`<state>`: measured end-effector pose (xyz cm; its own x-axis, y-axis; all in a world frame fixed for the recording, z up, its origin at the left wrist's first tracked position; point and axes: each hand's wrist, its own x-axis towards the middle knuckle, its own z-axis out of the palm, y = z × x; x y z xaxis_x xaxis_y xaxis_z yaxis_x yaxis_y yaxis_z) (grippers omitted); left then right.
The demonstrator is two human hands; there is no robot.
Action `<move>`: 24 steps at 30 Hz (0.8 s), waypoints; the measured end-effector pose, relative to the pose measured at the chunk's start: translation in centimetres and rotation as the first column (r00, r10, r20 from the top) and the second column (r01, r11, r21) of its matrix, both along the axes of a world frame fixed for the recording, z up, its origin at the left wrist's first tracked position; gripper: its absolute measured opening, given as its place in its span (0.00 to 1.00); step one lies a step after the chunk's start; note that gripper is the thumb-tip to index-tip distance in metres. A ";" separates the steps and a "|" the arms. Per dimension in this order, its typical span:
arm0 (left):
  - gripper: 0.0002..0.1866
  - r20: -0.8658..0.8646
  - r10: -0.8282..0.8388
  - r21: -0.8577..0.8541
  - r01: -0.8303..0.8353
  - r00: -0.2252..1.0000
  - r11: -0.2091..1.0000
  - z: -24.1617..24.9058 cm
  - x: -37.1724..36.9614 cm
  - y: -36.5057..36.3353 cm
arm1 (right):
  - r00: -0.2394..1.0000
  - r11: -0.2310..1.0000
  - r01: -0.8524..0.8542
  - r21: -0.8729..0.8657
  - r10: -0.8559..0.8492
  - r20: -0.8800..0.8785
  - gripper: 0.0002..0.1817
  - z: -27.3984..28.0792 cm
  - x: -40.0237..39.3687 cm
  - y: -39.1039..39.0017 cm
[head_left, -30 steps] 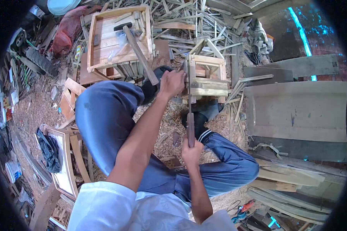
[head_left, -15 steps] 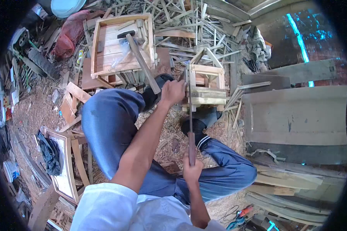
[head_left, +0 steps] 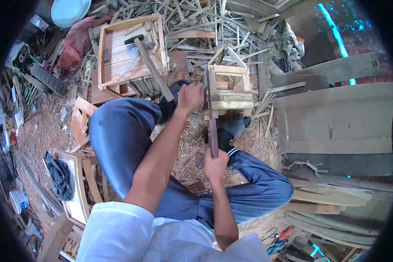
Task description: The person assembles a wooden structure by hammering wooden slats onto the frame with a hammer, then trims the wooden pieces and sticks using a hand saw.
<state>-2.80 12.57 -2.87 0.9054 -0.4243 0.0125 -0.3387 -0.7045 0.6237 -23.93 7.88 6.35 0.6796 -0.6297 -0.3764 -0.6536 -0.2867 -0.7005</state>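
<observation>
My right hand (head_left: 216,166) is closed round the brown handle of a saw (head_left: 212,131), seen nearly edge-on. Its thin blade points away from me along the left side of a small wooden stool-like frame (head_left: 233,105). Further forward, my left hand (head_left: 191,98) is closed at the frame's left edge, gripping a narrow piece of wood (head_left: 205,78) beside the blade. Its fingertips are partly hidden. The frame sits between my feet, and one shoe lies close against its near side.
Left of the frame stands a wooden tray-like box (head_left: 101,56) with a hammer (head_left: 150,65) lying across it. Scrap sticks (head_left: 201,22) heap up behind. Boards (head_left: 336,122) lean on the right, and a framed panel (head_left: 76,183) stands at the left.
My right hand has pushed the saw forward, away from me, along the frame's left side. My left hand stays at the frame's edge. The whole view has shifted slightly.
</observation>
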 end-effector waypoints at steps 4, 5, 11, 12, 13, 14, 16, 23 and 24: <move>0.15 0.097 0.014 -0.051 -0.009 0.995 0.999 -1.4 1.2 -0.4 | 0.991 0.995 -0.070 -0.068 0.077 0.106 0.16 -0.1 -5.6 1.4; 0.14 0.121 0.022 -0.061 -0.015 0.992 0.998 -1.0 1.0 -0.5 | 0.990 0.994 -0.073 -0.076 0.082 0.112 0.16 0.1 -5.5 1.2; 0.14 0.122 0.023 -0.027 -0.020 0.992 0.999 -1.0 0.9 0.0 | 0.997 0.996 -0.077 -0.054 0.078 0.013 0.16 -0.4 -6.4 1.7; 0.14 0.119 0.018 -0.024 -0.015 0.993 1.000 -1.2 0.3 -0.1 | 0.997 0.996 -0.072 -0.050 0.073 0.010 0.16 0.1 -6.7 1.6; 0.14 0.141 0.018 -0.032 -0.013 0.990 0.999 -1.0 0.2 -0.1 | 1.000 0.999 -0.029 -0.038 0.029 -0.004 0.17 0.7 -6.5 1.4; 0.14 0.167 0.022 -0.043 -0.015 0.986 0.999 -0.8 0.4 -0.1 | 1.000 1.000 0.011 -0.029 -0.011 -0.014 0.19 1.3 -6.0 1.3; 0.15 0.165 0.043 -0.063 -0.033 0.985 0.997 -0.7 1.1 -0.2 | 0.999 0.999 -0.021 -0.043 0.022 0.025 0.20 1.5 -4.5 1.0; 0.14 0.107 0.033 -0.028 -0.030 0.994 0.999 -0.6 1.2 -0.4 | 0.990 0.999 -0.009 -0.045 0.015 0.143 0.20 -2.7 -0.1 1.5; 0.14 0.117 0.031 -0.024 -0.028 0.993 0.999 -0.7 1.1 -0.1 | 0.986 0.990 -0.032 -0.136 0.054 0.160 0.21 -2.4 -0.1 1.2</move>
